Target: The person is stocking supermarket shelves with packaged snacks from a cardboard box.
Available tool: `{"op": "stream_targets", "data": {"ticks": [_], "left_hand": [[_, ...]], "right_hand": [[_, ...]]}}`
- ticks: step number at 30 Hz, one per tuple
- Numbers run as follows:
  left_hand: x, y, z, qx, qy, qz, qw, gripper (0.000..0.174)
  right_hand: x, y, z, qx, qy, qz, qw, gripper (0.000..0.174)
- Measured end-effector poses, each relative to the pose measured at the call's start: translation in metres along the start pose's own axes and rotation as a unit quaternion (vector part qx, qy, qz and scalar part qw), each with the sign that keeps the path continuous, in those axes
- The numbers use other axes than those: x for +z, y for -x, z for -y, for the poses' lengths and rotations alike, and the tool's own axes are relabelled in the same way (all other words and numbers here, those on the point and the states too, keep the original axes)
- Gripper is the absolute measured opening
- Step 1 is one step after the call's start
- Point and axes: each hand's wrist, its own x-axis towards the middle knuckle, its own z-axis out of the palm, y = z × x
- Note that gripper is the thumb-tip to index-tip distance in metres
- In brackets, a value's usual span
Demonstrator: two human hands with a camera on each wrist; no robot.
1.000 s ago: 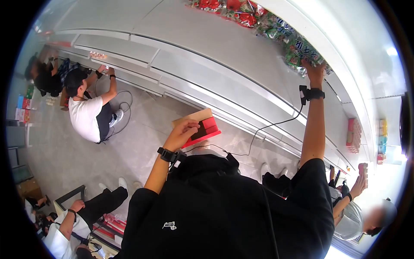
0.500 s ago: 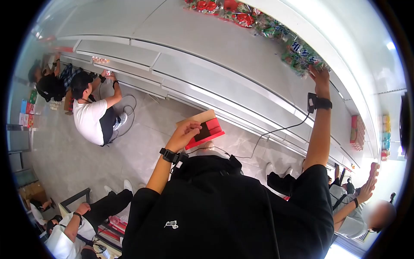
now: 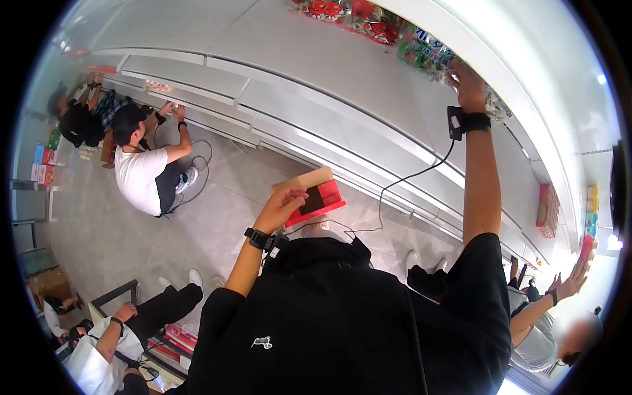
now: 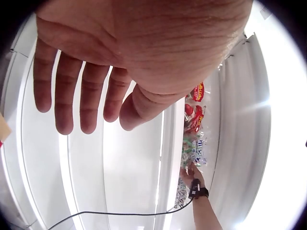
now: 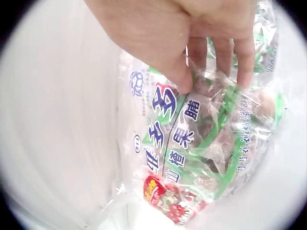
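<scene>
My right hand (image 3: 464, 79) is raised to the top shelf, among green snack bags (image 3: 426, 54). In the right wrist view its thumb and fingertips (image 5: 243, 72) pinch the top of a clear green-printed snack bag (image 5: 192, 143), with a red-labelled pack under it. My left hand (image 3: 284, 203) hangs at waist height above a cardboard and red box (image 3: 319, 196) on the floor. Seen from the left wrist, that hand (image 4: 91, 96) has its fingers spread and relaxed and holds nothing. The same view shows the far right hand (image 4: 193, 173) at the snack bags (image 4: 194, 143).
White shelves (image 3: 316, 99) run along the wall, with red snack bags (image 3: 342, 12) further left on top. A person in a white shirt (image 3: 139, 178) squats at a low shelf. Another person sits at lower left (image 3: 108, 342). To the right, a third person's hand (image 3: 574, 280) lifts a red pack.
My right hand has shifted left along the top shelf onto the green bags. The left hand stays above the box. The person on the right has lifted the red pack higher.
</scene>
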Motion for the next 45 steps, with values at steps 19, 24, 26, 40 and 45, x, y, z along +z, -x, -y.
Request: {"op": "stream_targets", "data": {"ticks": [19, 24, 26, 40, 45], "left_hand": [[0.004, -0.002, -0.005, -0.012, -0.014, 0.047, 0.999, 0.028], [0.006, 0.0, -0.013, -0.025, -0.012, 0.044, 0.999, 0.028], [0.005, 0.001, -0.014, -0.023, -0.021, 0.042, 0.999, 0.028], [0.002, 0.006, -0.02, -0.021, -0.059, 0.026, 0.998, 0.03], [0.005, 0.006, -0.025, -0.03, -0.054, 0.022, 0.998, 0.031]], "right_hand": [[0.043, 0.046, 0.005, -0.147, 0.421, -0.006, 0.895, 0.094], [0.05, 0.058, -0.006, -0.169, 0.374, -0.107, 0.905, 0.09], [0.049, 0.051, -0.016, -0.182, 0.371, -0.146, 0.899, 0.09], [0.036, 0.039, -0.041, -0.184, 0.4, -0.136, 0.888, 0.102], [0.041, 0.038, -0.047, -0.165, 0.421, -0.157, 0.878, 0.109]]}}
